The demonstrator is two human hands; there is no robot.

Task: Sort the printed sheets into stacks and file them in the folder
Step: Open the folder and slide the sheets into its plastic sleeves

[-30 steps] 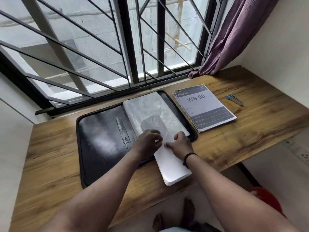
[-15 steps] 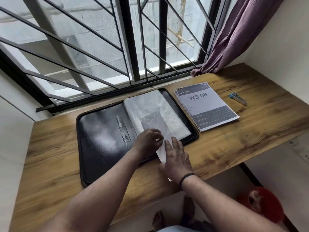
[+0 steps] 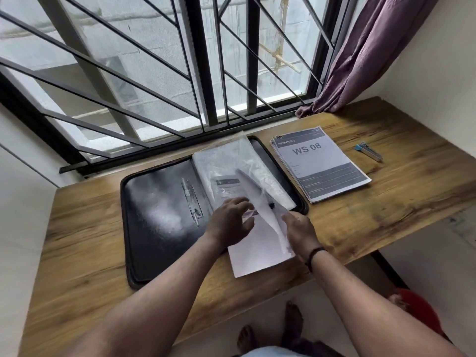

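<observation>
The wooden bench (image 3: 386, 215) carries an open black folder (image 3: 159, 215) lying flat below the barred window, with its metal fastener strip (image 3: 192, 202) exposed on the left panel and a clear plastic sleeve (image 3: 231, 161) over the right panel. A stack of printed sheets headed "WS 08" (image 3: 319, 163) lies just beside the folder's right edge, apart from both hands. A second, white bundle of sheets (image 3: 257, 251) rests partly on the folder's near right corner and overhangs the bench edge toward the person. The step in hand appears to be filing: this bundle is being loaded into or under the clear sleeve. The next move probably calls for squaring the bundle to the sleeve mouth and sliding it away from the person without creasing the raised film. The left hand (image 3: 229, 222) is extended forward, palm down, its fingers loosely spread over the top end of the bundle; whether they press it cannot be told because of blur. The right hand (image 3: 300, 229) stands at the bundle's right side, fingers curled on the lifted edge of a sheet or film. A small blue-tipped tool (image 3: 368, 152) lies well apart at the far right.
</observation>
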